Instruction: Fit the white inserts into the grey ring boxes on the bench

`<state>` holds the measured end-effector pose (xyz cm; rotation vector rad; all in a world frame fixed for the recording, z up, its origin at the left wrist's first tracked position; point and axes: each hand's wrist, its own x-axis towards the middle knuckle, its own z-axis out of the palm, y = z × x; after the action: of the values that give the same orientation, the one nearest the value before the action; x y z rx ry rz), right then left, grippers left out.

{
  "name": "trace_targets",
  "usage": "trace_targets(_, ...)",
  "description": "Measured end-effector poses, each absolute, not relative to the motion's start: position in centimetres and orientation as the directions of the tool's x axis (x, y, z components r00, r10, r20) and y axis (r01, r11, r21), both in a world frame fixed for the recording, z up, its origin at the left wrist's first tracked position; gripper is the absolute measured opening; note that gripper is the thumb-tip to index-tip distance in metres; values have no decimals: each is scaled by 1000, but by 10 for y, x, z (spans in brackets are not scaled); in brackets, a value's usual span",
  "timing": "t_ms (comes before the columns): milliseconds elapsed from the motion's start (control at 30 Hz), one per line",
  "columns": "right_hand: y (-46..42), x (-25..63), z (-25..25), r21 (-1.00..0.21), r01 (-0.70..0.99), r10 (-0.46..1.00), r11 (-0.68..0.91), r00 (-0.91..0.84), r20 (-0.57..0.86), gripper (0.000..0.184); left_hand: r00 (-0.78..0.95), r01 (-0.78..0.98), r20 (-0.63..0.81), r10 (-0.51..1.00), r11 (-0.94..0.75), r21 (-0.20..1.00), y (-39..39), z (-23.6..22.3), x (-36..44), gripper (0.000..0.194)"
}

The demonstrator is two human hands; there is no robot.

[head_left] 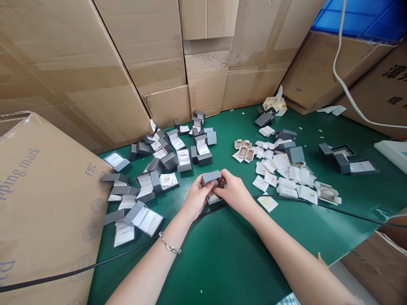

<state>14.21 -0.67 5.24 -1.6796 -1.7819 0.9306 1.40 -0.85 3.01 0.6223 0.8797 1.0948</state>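
Both my hands meet at a small grey jewellery box point(211, 176) in the middle of the green table. Its lid is raised, and something pale shows inside the base. My left hand point(197, 195) wraps round the box's left side, thumb against the lid. My right hand point(233, 188) has its fingertips pinched together at the box's right side; what they grip, if anything, is hidden. To the left stand several opened grey boxes point(149, 218) with white linings. Right of my hands lie several white inserts point(261, 183) and some brown-backed ones point(245, 152).
Large cardboard boxes point(127, 46) wall the back, and another carton point(54, 203) stands at left. A black cable point(136, 250) crosses the green table point(210, 267) under my wrists. More grey boxes point(341, 163) lie far right. A white cord point(345, 89) hangs at upper right.
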Motion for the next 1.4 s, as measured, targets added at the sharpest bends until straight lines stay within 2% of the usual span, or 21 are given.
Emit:
trace_targets(467,-9,134,48,-795,606,991,1,-105,-79,20,134,-389,-257,957,289,875,-7,32,10,22)
trace_targets(667,-9,134,47,-831,540,984,130,-172,42,17,105,-428,-237,966,259,866,-5,30,5,19)
trace_targets(767,-2,146,49,-841,502,977,201,-168,133,19,40,-474,-324,945,304,827,-2,29,5,16)
trace_targets(833,8,161,48,-801,562,975,205,-48,216,25,27,-505,-403,915,361,784,0,30,4,18)
trace_targets(933,25,184,41,-651,746,946,140,95,311,28,43,-547,-447,893,396,738,2,32,4,16)
trace_targets(1000,33,196,33,-545,838,951,33,142,275,36,52,-554,-452,890,402,729,2,32,3,14)
trace_targets(1100,37,202,22,-439,890,963,-119,211,168,48,63,-550,-454,889,410,727,1,33,3,14)
trace_targets(1200,37,201,18,-379,911,968,-160,220,120,54,71,-542,-457,887,419,729,1,34,3,15)
trace_targets(1400,43,201,16,-269,961,975,-67,120,187,53,88,-507,-457,885,435,744,0,35,2,18)
